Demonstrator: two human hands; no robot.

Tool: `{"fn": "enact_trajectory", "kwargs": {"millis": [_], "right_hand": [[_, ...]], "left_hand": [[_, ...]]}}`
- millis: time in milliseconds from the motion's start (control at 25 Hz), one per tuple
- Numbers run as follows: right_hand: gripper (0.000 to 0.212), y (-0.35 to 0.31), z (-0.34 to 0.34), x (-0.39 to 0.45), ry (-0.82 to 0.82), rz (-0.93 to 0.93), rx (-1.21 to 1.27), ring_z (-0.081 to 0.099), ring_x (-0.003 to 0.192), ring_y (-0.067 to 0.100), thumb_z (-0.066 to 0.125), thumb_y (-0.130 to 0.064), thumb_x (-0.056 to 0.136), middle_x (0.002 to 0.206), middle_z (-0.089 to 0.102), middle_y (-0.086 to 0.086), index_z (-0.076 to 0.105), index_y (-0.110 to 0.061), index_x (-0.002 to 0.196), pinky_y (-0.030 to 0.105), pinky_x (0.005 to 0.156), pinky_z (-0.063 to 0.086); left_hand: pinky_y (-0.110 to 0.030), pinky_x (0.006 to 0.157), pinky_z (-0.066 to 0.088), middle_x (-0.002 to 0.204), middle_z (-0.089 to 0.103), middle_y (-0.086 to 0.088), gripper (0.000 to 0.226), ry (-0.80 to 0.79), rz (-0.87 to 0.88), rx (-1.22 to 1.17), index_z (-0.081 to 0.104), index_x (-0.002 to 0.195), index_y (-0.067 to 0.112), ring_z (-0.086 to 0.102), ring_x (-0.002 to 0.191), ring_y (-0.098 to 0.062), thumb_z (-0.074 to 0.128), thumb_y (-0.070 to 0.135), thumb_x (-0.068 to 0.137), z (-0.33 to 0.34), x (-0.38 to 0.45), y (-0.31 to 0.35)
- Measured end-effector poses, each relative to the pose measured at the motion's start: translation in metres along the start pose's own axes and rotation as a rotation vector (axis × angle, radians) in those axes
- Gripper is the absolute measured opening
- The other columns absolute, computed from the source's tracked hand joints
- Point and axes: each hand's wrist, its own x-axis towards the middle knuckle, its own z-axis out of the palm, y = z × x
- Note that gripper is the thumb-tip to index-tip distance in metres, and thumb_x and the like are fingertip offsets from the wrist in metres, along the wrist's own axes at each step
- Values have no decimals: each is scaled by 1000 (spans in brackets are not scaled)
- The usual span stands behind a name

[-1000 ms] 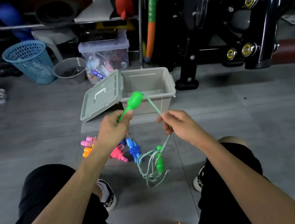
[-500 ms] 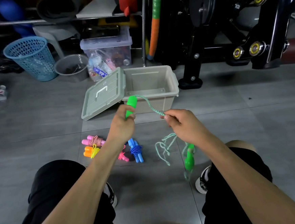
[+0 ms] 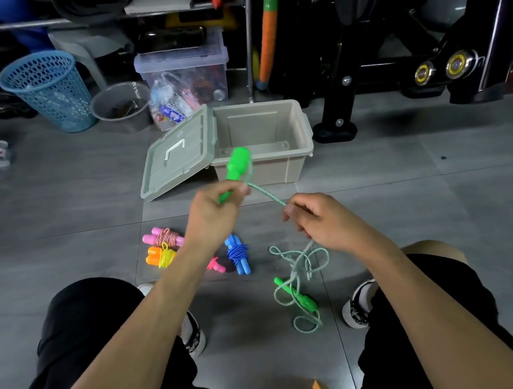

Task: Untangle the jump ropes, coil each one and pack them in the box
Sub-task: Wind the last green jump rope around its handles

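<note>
Coiling of the green rope is judged to be the step in hand. One green handle [image 3: 237, 168] is gripped at its thin lower end by the left hand [image 3: 213, 218], fingers curled round it; the handle's long axis is tilted up and slightly right, its thick end seen against the front wall of the box [image 3: 293, 167]. From the handle the green cord [image 3: 266, 195] runs taut, down and to the right, into the right hand [image 3: 320, 223], where it is pinched between thumb and curled fingertips. The two hands are held near each other at about the same height, well above the floor, forearms converging from the knees.

Below the right hand the remaining cord hangs in loose loops [image 3: 300, 261] and trails to the floor, where the second green handle [image 3: 297, 295] lies, with cord crossing over it. Whether a knot remains there cannot be told.

Key relation: the free length lies to the right of the held handle and below it, on the right hand's side. Winding onto the handle would therefore probably be fed by the right hand.

Four bundles already coiled lie on the floor beneath the left forearm: pink [image 3: 164, 237], orange with yellow cord [image 3: 160, 257], blue [image 3: 238, 254], and a pink one [image 3: 216, 265] partly hidden. The box stands open and apparently empty, its lid [image 3: 178, 154] leaning at its left side.
</note>
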Motion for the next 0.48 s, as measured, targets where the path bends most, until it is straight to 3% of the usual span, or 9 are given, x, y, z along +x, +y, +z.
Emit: {"fn": "enact_trajectory", "kwargs": {"millis": [80,160,280,360,480], "right_hand": [[28,7,-3,1,-47,85,-85,54,58,13,44,-28,100,68,61,-3,62,-33,80,28,55,42],[26,7,-4,1,-12,101,-176,49,50,5,44,-24,100,69,60,-4,63,-27,83,23,50,38],[21,-1,-4,0,224,-54,-67,43,46,6,49,-23,99,62,57,0,67,-23,88,23,48,35],[20,-6,-6,-2,334,-131,42,41,47,6,50,-25,98,57,54,-6,69,-22,91,18,47,32],[18,-6,-5,-3,325,-172,-97,50,60,6,54,-20,96,68,61,-10,71,-13,93,13,58,37]], "left_hand": [[-14,42,38,56,57,17,27,148,-169,-188,71,71,28,43,44,-2,61,15,92,-10,10,-1],[-15,42,35,54,58,19,28,181,-273,-97,70,68,28,43,38,0,60,16,91,-18,15,-8],[-13,48,39,72,65,6,30,-60,-332,331,66,64,33,50,43,0,60,17,88,-18,15,-20],[-14,59,39,84,64,3,25,-253,-321,567,67,71,34,55,63,-7,59,16,87,-14,12,-25],[-7,63,33,98,65,5,18,-270,-170,567,73,97,31,56,78,-11,64,20,87,-14,6,-20]]}}
